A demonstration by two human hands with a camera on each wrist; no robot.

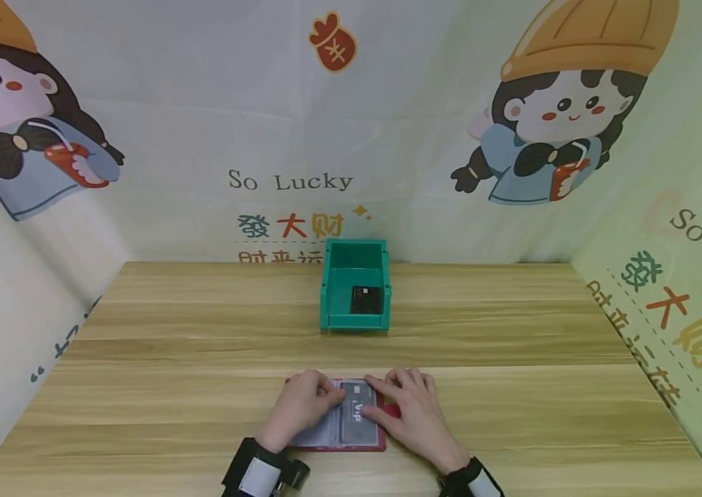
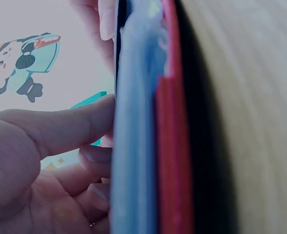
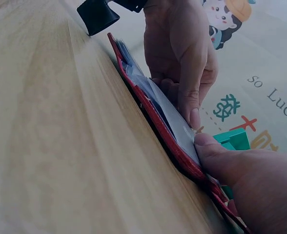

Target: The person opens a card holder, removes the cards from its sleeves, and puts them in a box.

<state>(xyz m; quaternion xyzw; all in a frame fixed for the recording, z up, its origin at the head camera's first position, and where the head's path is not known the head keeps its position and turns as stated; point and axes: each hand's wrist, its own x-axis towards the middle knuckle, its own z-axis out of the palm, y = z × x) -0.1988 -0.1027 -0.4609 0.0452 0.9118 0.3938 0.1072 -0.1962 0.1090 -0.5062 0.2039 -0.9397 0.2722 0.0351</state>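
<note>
A red card holder (image 1: 381,442) lies spread on the wooden table, its clear plastic sleeves (image 1: 319,433) facing up. On its right side is a grey bank-style card (image 1: 359,424) with a chip and "VIP" lettering. My left hand (image 1: 306,404) pinches the card near its upper left edge, the other fingers curled. From the right, my right hand (image 1: 414,414) presses its thumb on the card beside the lettering. Its extended index finger touches the holder's top edge. The left wrist view shows the thumb (image 2: 85,124) against the stack of sleeves (image 2: 133,136).
Behind the holder stands a green bin (image 1: 355,322) with a black card (image 1: 366,300) inside. The wooden table (image 1: 170,386) meets a printed cloth backdrop (image 1: 400,138) at the back and sides. Black wrist straps (image 1: 259,469) are on both arms.
</note>
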